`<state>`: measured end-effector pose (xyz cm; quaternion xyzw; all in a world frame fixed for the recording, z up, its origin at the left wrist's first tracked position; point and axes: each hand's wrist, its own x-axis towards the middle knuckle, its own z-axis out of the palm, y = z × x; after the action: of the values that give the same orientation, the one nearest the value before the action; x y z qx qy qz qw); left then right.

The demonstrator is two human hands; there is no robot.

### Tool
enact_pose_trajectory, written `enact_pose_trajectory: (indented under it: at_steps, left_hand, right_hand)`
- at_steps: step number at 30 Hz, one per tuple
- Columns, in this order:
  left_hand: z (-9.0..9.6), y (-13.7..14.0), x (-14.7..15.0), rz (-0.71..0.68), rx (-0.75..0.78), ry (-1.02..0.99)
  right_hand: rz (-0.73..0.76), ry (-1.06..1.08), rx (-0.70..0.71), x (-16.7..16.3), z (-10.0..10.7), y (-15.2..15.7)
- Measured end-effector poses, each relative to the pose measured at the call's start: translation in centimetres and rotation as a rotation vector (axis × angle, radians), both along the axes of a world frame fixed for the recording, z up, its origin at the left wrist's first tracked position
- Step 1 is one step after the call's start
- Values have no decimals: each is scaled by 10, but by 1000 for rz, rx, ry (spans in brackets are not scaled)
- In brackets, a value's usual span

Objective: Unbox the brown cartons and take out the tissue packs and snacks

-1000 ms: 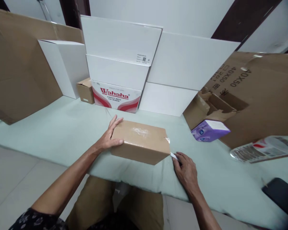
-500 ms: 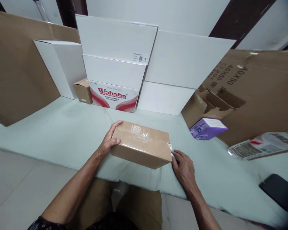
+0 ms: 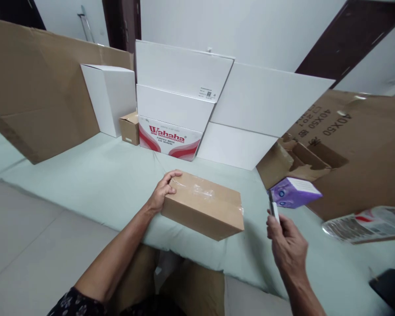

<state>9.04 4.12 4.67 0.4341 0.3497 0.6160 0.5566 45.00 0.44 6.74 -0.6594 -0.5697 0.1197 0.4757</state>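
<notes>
Small brown box [image 3: 130, 132] between tall white box [image 3: 119, 102] and Wahaha carton [image 3: 168, 148]; purple box [image 3: 292, 196] beside open carton [image 3: 275, 166]

Wall [image 3: 250, 35]: plain white, across the back
Door [image 3: 128, 26]: dark red-brown, back left
Panel [image 3: 352, 37]: dark brown, slanted in view, upper right, white wall on both sides
Pole [image 3: 84, 26]: thin, pale, upper left, against white
Floor [image 3: 26, 228]: pale grey tile, joint lines showing
Table [image 3: 102, 184]: draped in pale green cloth [image 3: 62, 153], creased along the near edge
Light: soft, cool, fairly even
</notes>
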Motion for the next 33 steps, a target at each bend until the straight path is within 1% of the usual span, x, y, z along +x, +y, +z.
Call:
enact_pose_trajectory:
  at_steps: [1, 3, 5, 7, 9, 12, 15, 18, 21, 24, 27, 30, 33]
  left_hand:
    - [0, 0, 0, 0, 1, -12]
    - [-1, 0, 1, -5, 4, -32]
    - [-1, 1, 1, -12, 5, -47]
    - [-1, 2, 2, -19, 5, -55]
    - [0, 2, 2, -21, 6, -57]
    - [-1, 3, 3, -18, 16, -54]
    - [-2, 4, 3, -10, 26, -54]
    - [-4, 4, 3, -2, 38, -54]
    - [-5, 5, 3, 2, 50, -57]
    - [-6, 5, 3, 8, 55, -57]
    - [-6, 6, 3, 14, 53, -51]
    - [-6, 6, 2, 20, 46, -43]
    - [-6, 5, 1, 25, 40, -37]
  right_hand:
    - [67, -33, -4, -7, 17, -2]
    - [254, -150, -37, -26, 49, -5]
    - [446, -300, -68, -49, 73, -5]
    - [583, -460, -81, -73, 89, -2]
    - [655, -623, -79, -97, 98, 5]
    - [654, -871, -118, -129, 107, 19]
    - [621, -1067, -219, -152, 114, 30]
    - [612, -1192, -296, -169, 121, 32]
    - [600, -1275, -347, -180, 125, 29]
    - [600, -1324, -380, -188, 130, 27]
    - [614, -1420, -377, -190, 136, 27]
    - [625, -1543, -375, -184, 143, 31]
    - [644, -1602, -416, -175, 150, 34]
